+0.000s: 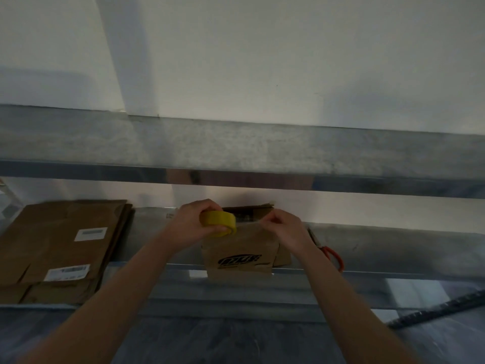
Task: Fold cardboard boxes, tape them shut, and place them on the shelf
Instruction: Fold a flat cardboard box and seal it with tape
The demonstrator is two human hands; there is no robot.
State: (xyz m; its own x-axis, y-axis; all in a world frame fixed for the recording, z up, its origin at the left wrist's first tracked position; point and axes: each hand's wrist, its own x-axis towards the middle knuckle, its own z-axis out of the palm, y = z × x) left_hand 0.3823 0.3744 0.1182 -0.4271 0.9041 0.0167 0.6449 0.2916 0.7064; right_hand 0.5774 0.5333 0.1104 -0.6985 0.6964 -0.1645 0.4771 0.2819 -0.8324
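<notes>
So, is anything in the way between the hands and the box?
Nothing visible. The left hand grips the yellow tape roll and the right hand pinches the tape's end, both at the cardboard box. The scissors lie to its right.

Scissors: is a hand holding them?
No, the scissors lie on the shelf; the left hand grips the tape roll, the right hand pinches tape.
</notes>
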